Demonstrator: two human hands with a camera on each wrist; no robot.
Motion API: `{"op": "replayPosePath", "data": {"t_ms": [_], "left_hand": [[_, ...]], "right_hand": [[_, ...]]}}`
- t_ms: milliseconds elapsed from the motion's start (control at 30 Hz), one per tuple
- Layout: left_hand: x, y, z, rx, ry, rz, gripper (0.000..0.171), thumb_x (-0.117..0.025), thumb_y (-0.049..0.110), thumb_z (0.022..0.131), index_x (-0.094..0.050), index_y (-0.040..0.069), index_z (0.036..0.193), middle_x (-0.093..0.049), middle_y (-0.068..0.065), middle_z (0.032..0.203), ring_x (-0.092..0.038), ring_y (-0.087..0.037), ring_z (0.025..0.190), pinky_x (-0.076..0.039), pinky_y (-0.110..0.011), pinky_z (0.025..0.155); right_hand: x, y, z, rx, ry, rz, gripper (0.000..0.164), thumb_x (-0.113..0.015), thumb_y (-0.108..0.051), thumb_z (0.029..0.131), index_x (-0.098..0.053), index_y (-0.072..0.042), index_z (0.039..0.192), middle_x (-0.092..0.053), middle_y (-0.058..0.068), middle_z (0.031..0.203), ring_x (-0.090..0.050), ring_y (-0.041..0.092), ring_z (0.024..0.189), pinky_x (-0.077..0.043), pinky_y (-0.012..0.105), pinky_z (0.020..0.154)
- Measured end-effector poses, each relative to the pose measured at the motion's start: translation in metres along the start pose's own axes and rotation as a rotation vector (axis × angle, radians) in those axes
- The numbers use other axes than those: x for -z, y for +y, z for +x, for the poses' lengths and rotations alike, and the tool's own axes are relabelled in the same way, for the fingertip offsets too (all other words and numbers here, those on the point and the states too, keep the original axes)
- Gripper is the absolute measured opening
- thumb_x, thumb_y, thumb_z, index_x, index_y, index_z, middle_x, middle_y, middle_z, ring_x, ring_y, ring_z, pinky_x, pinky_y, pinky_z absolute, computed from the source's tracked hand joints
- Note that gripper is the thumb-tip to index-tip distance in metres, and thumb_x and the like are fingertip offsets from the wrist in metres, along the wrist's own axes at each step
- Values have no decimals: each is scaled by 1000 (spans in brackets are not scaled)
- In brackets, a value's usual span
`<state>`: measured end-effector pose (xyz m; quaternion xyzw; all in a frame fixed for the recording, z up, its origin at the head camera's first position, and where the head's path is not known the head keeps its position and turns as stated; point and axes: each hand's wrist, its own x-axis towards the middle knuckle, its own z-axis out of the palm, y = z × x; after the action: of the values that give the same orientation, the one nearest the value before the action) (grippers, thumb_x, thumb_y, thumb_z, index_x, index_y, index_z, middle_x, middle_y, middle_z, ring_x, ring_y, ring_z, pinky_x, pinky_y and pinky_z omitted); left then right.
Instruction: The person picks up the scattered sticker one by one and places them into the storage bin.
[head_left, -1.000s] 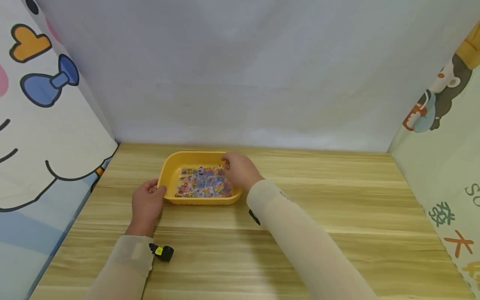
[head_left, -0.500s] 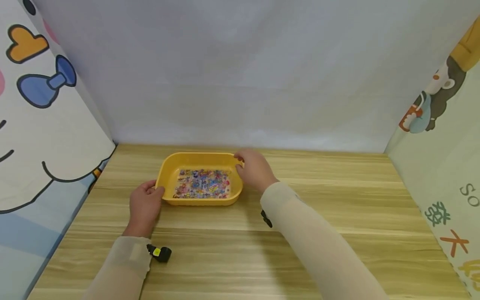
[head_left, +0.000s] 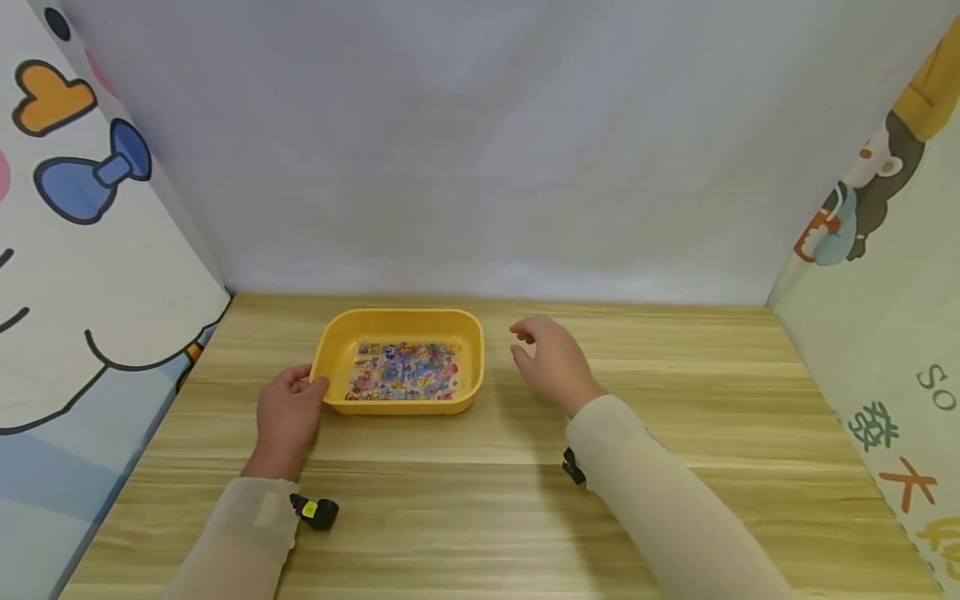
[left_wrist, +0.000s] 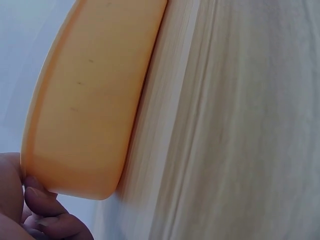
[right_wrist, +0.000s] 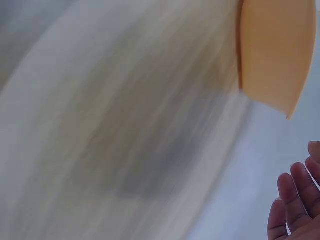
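Observation:
A yellow plastic tray [head_left: 405, 408] sits on the wooden table, left of the middle in the head view. On its floor lies a flat, colourful patch of small printed pictures [head_left: 405, 372]. My left hand [head_left: 288, 412] holds the tray's near left corner between thumb and fingers; the left wrist view shows those fingers [left_wrist: 50, 207] at the rim, beside the tray's smooth outer wall [left_wrist: 90, 100]. To the right of the tray, apart from it, my right hand [head_left: 555, 364] hovers with loosely bent fingers and nothing in them. The right wrist view has its fingers [right_wrist: 298, 195] below the tray's end.
The wood-grain table [head_left: 712, 433] runs back to a plain pale cloth [head_left: 487, 167]. Cartoon-printed cloths hang at the left [head_left: 97, 275] and right [head_left: 900, 292] sides. A small black device [head_left: 318, 512] is strapped at the left sleeve cuff.
My right hand has come out from inside the tray, past its right rim, and moved right, away from it. The left hand stays on the tray's corner.

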<state>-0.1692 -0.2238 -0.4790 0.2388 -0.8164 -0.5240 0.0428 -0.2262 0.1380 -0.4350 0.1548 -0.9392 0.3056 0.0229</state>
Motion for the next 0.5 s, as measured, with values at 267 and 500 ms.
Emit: {"op": "replayPosePath", "data": {"t_ms": [267,500], "left_hand": [[8,-4,-1,-8,-31,42,63,-54,50,103,-53,6,148,-66,-15,121,-59,-23,100,-49,-30,78],[20,-21,-4,-12,36,65,65,-47,57,103,-62,6,139,-65,-16,127,-59,-27,111,-46,-41,92]], "right_hand": [[13,26,-29,-58,7,46,36,-65,-19,102,-63,-5,135,-64,12,125,-59,29,114,-48,48,98],[30,42,-58,-76,29,29,40,-65,-22,102,-62,-3,137,-63,12,128,-58,31,117,-47,51,99]]}}
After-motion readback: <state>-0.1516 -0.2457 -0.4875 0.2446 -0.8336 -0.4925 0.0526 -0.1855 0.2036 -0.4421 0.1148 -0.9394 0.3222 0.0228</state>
